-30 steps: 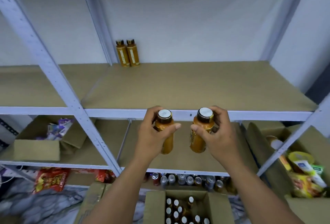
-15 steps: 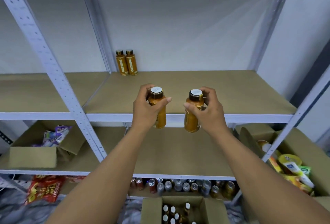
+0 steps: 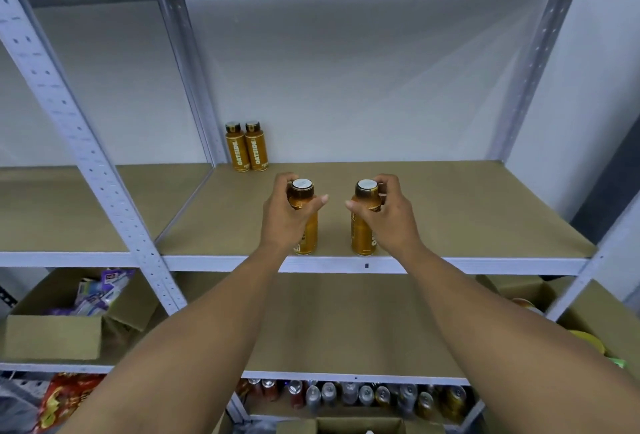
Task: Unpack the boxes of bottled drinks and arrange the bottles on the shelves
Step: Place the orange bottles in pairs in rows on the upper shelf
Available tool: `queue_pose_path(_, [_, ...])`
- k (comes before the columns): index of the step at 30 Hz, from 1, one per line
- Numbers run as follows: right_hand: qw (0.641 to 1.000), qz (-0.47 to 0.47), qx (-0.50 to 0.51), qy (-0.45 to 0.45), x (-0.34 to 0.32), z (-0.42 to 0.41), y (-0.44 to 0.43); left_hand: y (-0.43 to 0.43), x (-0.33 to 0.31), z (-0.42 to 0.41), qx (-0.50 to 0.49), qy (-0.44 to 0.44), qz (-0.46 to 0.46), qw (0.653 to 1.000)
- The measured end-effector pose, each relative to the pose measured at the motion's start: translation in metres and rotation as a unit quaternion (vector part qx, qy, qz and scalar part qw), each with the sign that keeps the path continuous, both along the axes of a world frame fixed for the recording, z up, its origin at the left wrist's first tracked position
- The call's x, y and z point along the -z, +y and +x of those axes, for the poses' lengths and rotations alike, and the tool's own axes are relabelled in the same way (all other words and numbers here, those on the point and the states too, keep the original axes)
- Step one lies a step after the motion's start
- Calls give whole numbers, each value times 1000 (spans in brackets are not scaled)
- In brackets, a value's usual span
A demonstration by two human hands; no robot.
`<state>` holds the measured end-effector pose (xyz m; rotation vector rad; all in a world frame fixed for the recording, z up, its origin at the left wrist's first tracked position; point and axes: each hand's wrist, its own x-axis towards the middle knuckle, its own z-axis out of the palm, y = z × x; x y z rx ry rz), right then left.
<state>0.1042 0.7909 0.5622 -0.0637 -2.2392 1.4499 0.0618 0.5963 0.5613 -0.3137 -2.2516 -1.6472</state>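
- Left hand (image 3: 284, 217) grips the left bottle (image 3: 307, 231) high up, at shoulder and neck: fingers curl round the back, thumb lies across the front pointing right.
- Right hand (image 3: 389, 217) holds the right bottle (image 3: 361, 234) the same way, mirrored, with its thumb pointing left.
- Each white cap shows just above its hand, and most of each amber body hangs below the grip.
- Both held bottles are upright, side by side with a clear gap between them.
- Their bases sit at the front edge of the brown shelf board (image 3: 467, 212), about midway along it (whether they touch the board or hover just over it, I cannot tell).
- A pair of shelved bottles (image 3: 256, 153) stands upright in the back left corner of the same board, touching each other with labels facing out, well apart from the held ones.
- Next tier down, left end: an open cardboard box (image 3: 52, 336) holding packets.
- Bottom tier: a row of cans (image 3: 349, 393).
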Motion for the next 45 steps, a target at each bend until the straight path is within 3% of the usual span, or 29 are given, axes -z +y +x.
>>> queue_pose_path(19, [999, 2, -27, -23, 36, -17, 2, -29, 24, -12, 73, -56, -28, 995])
queue_pose_path(24, [997, 38, -29, -65, 61, -14, 6, -41, 52, -6, 51, -97, -62, 992])
queue_pose_path(36, [993, 62, -38, -91, 54, -52, -9, -21, 53, -38, 51, -99, -119, 987])
queue_pose_path(45, [996, 39, 21, -75, 64, -62, -8, -17, 64, -46, 28, -97, -96, 990])
